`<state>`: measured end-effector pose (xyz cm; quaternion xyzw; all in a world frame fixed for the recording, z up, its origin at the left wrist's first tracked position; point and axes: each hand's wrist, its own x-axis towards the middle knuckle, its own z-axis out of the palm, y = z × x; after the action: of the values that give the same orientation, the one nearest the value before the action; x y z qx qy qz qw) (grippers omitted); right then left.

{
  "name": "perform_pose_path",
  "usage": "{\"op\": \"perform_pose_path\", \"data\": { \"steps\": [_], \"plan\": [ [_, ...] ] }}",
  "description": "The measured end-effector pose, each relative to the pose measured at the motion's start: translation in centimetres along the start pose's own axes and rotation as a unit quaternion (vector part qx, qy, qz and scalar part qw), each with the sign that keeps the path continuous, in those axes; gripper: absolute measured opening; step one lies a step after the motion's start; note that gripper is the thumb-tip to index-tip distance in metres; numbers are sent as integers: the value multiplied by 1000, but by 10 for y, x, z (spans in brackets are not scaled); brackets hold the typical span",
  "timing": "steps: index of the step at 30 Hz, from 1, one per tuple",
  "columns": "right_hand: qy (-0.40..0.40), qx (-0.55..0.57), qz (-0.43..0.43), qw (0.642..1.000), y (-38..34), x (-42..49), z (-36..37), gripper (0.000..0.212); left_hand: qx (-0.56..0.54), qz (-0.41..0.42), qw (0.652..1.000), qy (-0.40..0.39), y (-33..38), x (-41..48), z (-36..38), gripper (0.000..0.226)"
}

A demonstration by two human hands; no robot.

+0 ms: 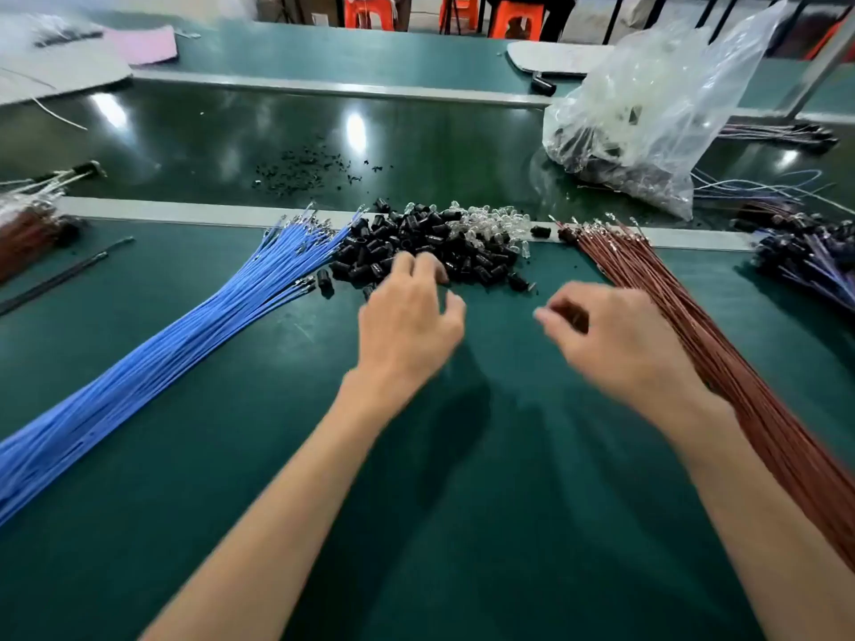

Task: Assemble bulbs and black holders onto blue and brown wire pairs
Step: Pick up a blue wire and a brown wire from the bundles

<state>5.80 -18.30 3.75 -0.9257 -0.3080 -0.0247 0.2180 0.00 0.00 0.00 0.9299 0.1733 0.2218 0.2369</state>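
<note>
A pile of black holders [416, 247] lies mid-table at the far edge of the green mat, with clear bulbs [495, 224] heaped against its right side. Blue wires [185, 340] fan out from the left and brown wires [721, 344] from the right. My left hand [409, 326] reaches over the near edge of the holder pile, its fingers spread and their tips touching holders. My right hand [615, 340] hovers blurred just left of the brown wires, fingers loosely curled. Nothing plainly shows in it.
A clear plastic bag [647, 113] of parts stands at the back right on the dark belt [231, 136]. Finished wire assemblies [805, 256] lie at the far right, another bundle [27, 224] at the far left. Black crumbs [300, 168] dot the belt.
</note>
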Motion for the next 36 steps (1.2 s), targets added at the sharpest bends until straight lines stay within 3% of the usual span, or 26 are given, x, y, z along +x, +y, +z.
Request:
{"op": "perform_pose_path", "data": {
  "steps": [3,6,11,19,26,29,32,34,36],
  "plan": [
    [82,-140,130,978,34,32,5,27,113,-1,993,32,-33,19,-4,31],
    [64,-173,220,958,58,35,9,29,122,6,992,33,-64,22,-9,29],
    [100,-171,236,951,66,37,13,21,38,23,998,41,-79,18,-14,20],
    [86,-186,245,948,72,32,15,20,-27,42,998,42,-78,15,-15,21],
    [84,-151,280,944,70,33,13,32,-43,46,997,41,-75,15,-19,23],
    [149,-115,270,944,64,31,1,26,-38,45,997,45,-75,13,-20,24],
    [267,-49,231,934,53,28,-20,23,-31,48,997,53,-76,12,-20,23],
    [318,90,198,923,43,26,-38,21,-30,50,997,56,-77,11,-21,24],
    [302,313,156,887,28,24,-57,11,-26,54,996,61,-77,11,-21,23]
  ]
}}
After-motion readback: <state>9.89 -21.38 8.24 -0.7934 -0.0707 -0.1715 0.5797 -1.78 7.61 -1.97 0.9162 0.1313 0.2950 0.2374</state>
